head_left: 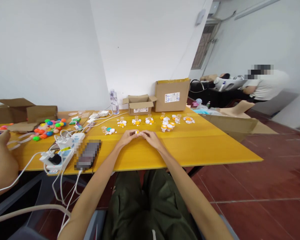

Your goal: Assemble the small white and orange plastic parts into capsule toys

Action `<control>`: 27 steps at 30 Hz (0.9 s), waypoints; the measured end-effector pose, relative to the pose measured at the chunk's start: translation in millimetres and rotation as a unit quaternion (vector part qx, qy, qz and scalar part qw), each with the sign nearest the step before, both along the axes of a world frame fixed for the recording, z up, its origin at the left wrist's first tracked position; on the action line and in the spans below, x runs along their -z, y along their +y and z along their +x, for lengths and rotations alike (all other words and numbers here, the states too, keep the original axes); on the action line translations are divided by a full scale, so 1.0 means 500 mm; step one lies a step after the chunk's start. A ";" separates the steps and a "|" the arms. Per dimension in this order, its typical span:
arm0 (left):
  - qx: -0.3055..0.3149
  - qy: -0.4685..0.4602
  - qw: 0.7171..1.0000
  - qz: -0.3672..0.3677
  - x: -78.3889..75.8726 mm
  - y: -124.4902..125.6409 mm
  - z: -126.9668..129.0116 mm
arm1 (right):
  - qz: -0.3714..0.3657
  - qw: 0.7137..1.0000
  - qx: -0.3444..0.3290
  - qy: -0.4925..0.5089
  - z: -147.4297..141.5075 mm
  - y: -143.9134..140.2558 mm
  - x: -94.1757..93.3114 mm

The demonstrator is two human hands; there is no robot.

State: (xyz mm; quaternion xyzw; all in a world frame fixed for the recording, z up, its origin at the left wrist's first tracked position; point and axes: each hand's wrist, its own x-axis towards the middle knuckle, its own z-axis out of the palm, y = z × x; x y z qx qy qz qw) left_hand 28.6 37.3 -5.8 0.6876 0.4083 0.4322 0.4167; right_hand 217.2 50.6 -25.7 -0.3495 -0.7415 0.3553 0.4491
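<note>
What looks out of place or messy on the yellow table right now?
Nothing looks spilled or broken. The white cables by the power strip are tangled and hang over the front edge. Both hands, left hand and right hand, pinch a small orange-and-white piece.

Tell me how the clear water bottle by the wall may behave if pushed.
The water bottle stands tall and narrow, so it probably tips easily. It looks like thin plastic, likely light. Lying down, its round body could roll.
</note>
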 end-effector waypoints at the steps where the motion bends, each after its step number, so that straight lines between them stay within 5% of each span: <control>1: 0.000 -0.003 1.000 -0.002 0.000 0.000 0.000 | -0.008 1.000 -0.002 0.009 -0.001 0.001 0.001; 8: 0.001 -0.014 1.000 -0.008 0.003 0.004 0.001 | -0.025 0.999 -0.032 0.030 -0.001 0.004 0.007; 18: -0.014 -0.033 0.999 -0.024 0.006 0.004 0.001 | 0.005 1.000 0.008 -0.022 0.002 0.006 0.004; 27: -0.005 -0.031 0.999 -0.018 0.008 0.009 0.000 | -0.039 0.996 -0.042 0.062 -0.002 0.004 0.014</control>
